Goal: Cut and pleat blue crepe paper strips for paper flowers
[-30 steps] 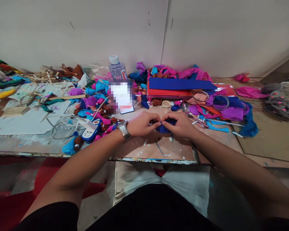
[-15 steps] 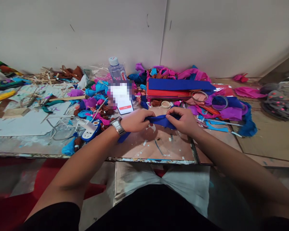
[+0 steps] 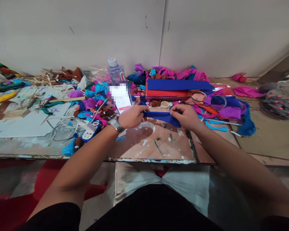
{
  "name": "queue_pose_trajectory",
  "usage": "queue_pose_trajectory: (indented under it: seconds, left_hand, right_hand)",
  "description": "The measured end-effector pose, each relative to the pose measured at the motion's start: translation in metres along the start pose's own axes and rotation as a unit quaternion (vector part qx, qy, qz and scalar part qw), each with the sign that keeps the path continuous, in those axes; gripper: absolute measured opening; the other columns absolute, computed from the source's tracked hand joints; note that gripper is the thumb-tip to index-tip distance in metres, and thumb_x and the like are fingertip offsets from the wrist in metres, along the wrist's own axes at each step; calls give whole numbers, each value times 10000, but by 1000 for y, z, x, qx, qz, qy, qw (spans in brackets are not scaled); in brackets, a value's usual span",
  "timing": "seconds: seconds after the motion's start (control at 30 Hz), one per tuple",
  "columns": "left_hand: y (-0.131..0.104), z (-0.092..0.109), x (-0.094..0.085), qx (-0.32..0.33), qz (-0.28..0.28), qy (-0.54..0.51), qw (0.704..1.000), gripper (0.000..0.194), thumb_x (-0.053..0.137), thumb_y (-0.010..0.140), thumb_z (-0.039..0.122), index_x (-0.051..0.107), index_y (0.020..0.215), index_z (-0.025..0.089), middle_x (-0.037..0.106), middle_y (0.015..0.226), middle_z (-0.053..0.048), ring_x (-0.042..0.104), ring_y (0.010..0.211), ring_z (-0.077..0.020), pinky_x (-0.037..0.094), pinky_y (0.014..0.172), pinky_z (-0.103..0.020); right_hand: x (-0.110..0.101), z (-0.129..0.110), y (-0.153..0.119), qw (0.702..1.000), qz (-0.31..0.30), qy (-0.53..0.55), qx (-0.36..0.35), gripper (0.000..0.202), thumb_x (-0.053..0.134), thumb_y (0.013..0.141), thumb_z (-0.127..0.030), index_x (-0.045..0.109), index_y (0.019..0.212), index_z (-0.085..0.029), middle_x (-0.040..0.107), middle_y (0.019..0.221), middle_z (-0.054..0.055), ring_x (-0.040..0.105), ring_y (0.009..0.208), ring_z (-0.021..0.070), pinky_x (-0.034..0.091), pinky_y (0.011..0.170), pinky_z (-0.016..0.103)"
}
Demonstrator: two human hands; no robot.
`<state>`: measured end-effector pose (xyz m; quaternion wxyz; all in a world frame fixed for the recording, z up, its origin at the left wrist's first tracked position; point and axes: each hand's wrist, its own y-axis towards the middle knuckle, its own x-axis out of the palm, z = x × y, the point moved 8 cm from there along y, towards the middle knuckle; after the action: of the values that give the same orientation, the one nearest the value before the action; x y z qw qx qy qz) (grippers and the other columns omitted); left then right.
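A dark blue strip is stretched between my two hands, above the brownish board on the table. My left hand, with a metal watch on its wrist, is closed on the strip's left end. The fingers of my right hand pinch its right end, where part of the strip hangs down. Just beyond my left hand a lit phone leans upright, partly blurred. A stack of red sheets with a flat blue strip on top lies behind my hands.
A clear bottle stands behind the phone. Rolls of tape lie among coloured scraps at the right. At the left are a power strip, a cable, crumpled blue, purple and brown pieces, and wooden sticks. A cream ring sits near the stack.
The blue strip is now pulled flatter and wider between my hands. My left hand has shifted a little left and my right hand slightly right. The blue part under my left wrist no longer shows.
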<state>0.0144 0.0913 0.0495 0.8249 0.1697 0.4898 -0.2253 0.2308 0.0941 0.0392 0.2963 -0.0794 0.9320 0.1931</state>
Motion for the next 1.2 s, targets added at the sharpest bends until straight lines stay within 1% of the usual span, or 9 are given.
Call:
queue_pose_trajectory:
  seconds: [0.13,0.23,0.47,0.57,0.67,0.8,0.97,1.07,1.2]
  left_hand:
    - [0,3,5,22,2,59,998,380,485,839,176,713,1142,198,778,972,-64,707,846,-231,519,760,-332]
    - [-2,9,13,44,-23,53,997,399,532,843,239,692,1206,193,766,1062,-88,702,916,-252,523,808,-355]
    - [-6,21,24,88,-74,-10,993,431,557,845,227,648,1265,189,751,1075,-67,696,906,-215,519,826,-331]
    - [-6,22,23,91,-72,-25,993,376,588,902,346,658,1237,189,748,1060,-61,695,886,-210,504,793,-324]
    - [-6,21,20,92,-51,-15,994,435,602,930,515,669,1204,184,745,1058,-73,693,891,-222,486,773,-328]
    - [-6,19,20,81,-42,19,996,464,639,899,577,681,1147,188,745,993,-77,685,862,-231,458,724,-320]
    - [-5,22,18,79,-37,24,996,526,441,1004,646,680,1000,177,706,852,-61,637,735,-194,383,640,-302]
    - [-4,21,15,71,-20,23,997,598,295,1058,621,661,910,171,678,799,-63,611,716,-189,370,652,-310]
    - [-3,17,15,51,-11,31,998,619,227,1082,573,658,892,172,675,800,-71,602,725,-194,366,671,-319]
  right_hand:
    - [4,-1,-1,1000,-9,-7,1,164,629,839,-309,700,773,-177,673,705,8,568,656,165,402,644,295]
    - [11,-9,-5,999,-28,-15,-15,163,636,863,-321,715,834,-181,700,758,16,595,687,171,420,664,294]
    - [19,-22,-13,996,-55,-31,-70,191,628,917,-346,730,934,-185,756,872,43,650,761,192,464,726,308]
    - [19,-22,-12,995,-56,-31,-77,194,632,919,-349,738,939,-188,771,898,49,672,783,202,483,746,316]
    - [19,-21,-10,995,-57,-22,-78,199,632,926,-351,742,948,-186,772,902,47,683,790,201,492,754,315]
    - [20,-17,-10,996,-56,-13,-67,192,642,921,-352,742,948,-191,772,898,41,693,797,205,502,745,308]
    - [20,-15,-10,996,-54,-14,-69,191,646,924,-359,743,947,-195,775,906,43,699,806,210,506,754,314]
    - [21,-15,-10,996,-58,-18,-71,192,643,929,-361,744,943,-198,776,908,42,700,807,211,503,758,317]
    - [22,-14,-10,996,-59,-12,-70,191,648,924,-353,748,954,-193,777,905,39,695,795,202,499,756,311]
